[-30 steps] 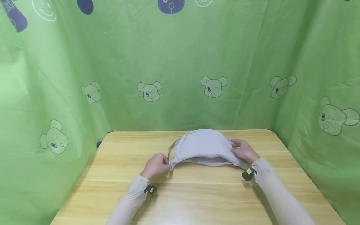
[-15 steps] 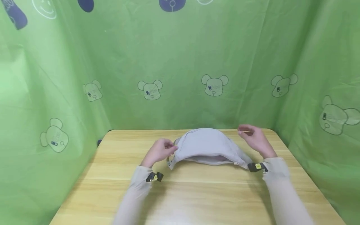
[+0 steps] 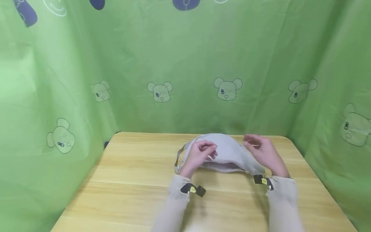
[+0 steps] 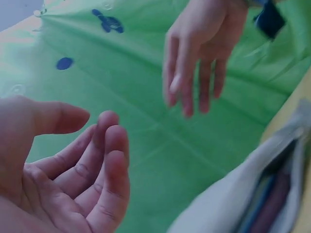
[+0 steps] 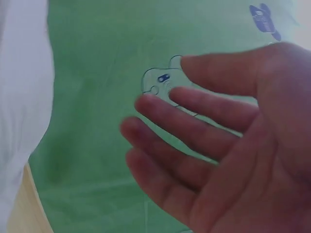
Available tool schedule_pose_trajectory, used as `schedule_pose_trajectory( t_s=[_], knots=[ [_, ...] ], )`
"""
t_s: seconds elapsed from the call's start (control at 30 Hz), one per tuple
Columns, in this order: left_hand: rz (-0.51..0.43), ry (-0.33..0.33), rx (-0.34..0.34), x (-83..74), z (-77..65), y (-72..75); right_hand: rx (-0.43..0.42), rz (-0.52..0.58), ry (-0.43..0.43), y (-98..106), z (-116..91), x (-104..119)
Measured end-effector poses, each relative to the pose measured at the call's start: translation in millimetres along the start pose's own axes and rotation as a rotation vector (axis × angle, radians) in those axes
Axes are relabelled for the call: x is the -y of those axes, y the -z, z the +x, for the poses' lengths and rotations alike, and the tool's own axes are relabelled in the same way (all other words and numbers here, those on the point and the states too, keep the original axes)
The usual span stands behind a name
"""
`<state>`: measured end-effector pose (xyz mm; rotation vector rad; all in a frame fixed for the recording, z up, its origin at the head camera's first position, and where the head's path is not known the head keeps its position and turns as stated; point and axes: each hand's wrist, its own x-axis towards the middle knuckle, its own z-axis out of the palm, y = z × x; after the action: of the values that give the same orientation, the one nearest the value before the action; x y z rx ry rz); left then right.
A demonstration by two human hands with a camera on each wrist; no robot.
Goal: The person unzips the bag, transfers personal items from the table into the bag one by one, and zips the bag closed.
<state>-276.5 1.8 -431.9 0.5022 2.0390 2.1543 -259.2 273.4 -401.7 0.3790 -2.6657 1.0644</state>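
Observation:
A pale grey waist bag (image 3: 229, 149) lies near the back of the wooden table, its front zip opening (image 3: 224, 166) gaping toward me. My left hand (image 3: 200, 156) hovers over the bag's left part and hides some of it; the fingers are loosely bent and hold nothing. Beyond the bag's right side, my right hand (image 3: 265, 151) is raised, also with nothing in it. In the left wrist view, something dark with a blue edge (image 4: 265, 206) shows inside the bag's opening; what it is cannot be made out. A strap (image 3: 179, 156) loops out at the bag's left end.
The wooden table (image 3: 130, 193) has rounded back corners. Green curtains (image 3: 185, 58) with bear-head prints stand close behind it and along both sides. Each wrist carries a small black camera, one by the left sleeve (image 3: 174, 201) and one by the right.
Both hands have let go of the bag's ends and lifted. My left hand has moved right, over the bag; my right hand rose and then stayed nearly still. The head view has shifted slightly.

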Motion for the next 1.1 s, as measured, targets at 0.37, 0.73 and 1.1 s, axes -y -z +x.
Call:
schedule_pose_trajectory(
  t_s=[0.37,0.73,1.1],
  knots=[
    [-0.169,0.199,0.067,56.0,4.3,-61.0,0.261,-0.109,-0.076,-1,-6,-29],
    [-0.452,0.419,0.138,114.1,-6.8,-102.5,0.436,-0.161,-0.332,-11,-14,-46],
    [-0.7,0.534,0.185,124.8,-2.7,-113.2,0.424,-0.19,-0.344,-17,-16,-55]
  ],
)
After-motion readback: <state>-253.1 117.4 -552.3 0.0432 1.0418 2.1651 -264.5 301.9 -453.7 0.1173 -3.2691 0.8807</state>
